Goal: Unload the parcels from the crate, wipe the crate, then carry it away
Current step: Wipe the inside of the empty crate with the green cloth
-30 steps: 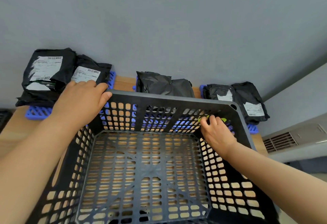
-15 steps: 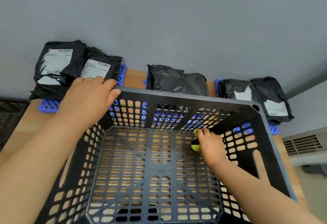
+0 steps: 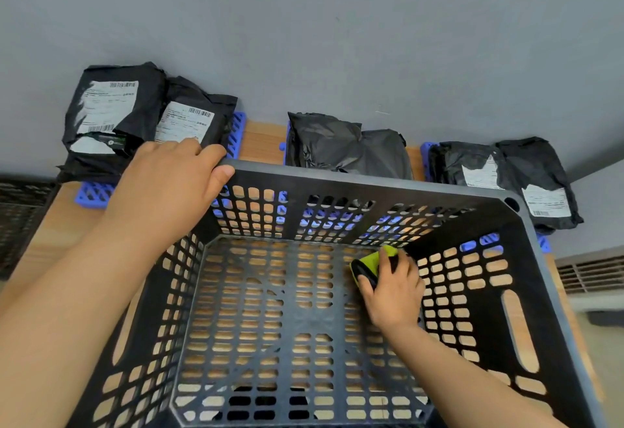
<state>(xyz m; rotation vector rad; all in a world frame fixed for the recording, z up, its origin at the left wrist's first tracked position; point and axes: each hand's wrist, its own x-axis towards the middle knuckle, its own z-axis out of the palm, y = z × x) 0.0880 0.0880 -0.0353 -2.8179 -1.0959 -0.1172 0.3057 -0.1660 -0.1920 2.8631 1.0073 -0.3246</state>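
Inside the crate (image 3: 371, 180), right hand (image 3: 395, 292) grips sponge (image 3: 370, 263).

Grey wall (image 3: 304, 22) behind a wooden table (image 3: 263, 140), vent (image 3: 591, 275) at right.

The crate (image 3: 371, 181) sits on the table (image 3: 263, 140), with parcels (image 3: 347, 144) in a row behind it and a sponge (image 3: 371, 263) inside.
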